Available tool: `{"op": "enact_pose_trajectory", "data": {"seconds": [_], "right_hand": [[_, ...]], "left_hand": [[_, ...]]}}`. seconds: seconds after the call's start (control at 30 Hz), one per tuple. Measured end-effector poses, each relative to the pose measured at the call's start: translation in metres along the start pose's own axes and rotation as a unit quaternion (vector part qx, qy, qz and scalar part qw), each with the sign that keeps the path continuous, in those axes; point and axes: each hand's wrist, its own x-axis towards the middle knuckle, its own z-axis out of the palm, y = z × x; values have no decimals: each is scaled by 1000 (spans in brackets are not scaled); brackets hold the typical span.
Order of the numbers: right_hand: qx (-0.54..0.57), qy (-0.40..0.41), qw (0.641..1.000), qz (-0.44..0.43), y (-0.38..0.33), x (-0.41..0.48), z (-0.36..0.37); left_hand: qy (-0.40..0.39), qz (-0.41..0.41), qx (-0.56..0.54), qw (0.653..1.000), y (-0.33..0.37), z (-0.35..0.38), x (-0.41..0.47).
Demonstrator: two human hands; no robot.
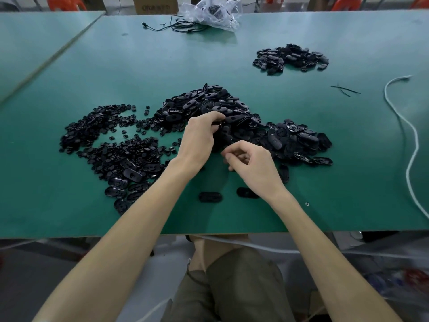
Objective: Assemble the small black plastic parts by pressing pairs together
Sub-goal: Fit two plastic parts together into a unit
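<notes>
A big heap of black oval plastic shells point(209, 103) lies in the middle of the green table point(232, 52). To its left spreads a pile of small round black parts point(111, 145). My left hand point(199, 138) reaches into the near edge of the oval heap, its fingers curled round a black part there. My right hand point(250, 161) hovers just in front of the heap with its fingers curled; whether they hold anything is hidden. Two oval shells point(210, 196) lie apart on the table near my wrists.
A smaller heap of black oval parts point(291, 58) sits at the back right. A white cord point(411, 140) snakes along the right side. A crumpled clear bag point(213, 13) and black cables point(181, 26) lie at the far edge. Black twist ties point(344, 89) lie right of centre.
</notes>
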Motion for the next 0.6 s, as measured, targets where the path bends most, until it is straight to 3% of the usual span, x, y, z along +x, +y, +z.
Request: {"op": "enact_pose_trajectory", "data": {"seconds": [0.33,0.5,0.6], "right_hand": [[2,-1,1000,0,1,0,0],[10,6,1000,1,1,-1,1],[42,35,998,5,1,1,0]], "left_hand": [[53,43,-7,998,-4,-2,-12],[95,-8,-87,992,4,-9,-16],[78,-47,-182,979,13,-18,-20]]}}
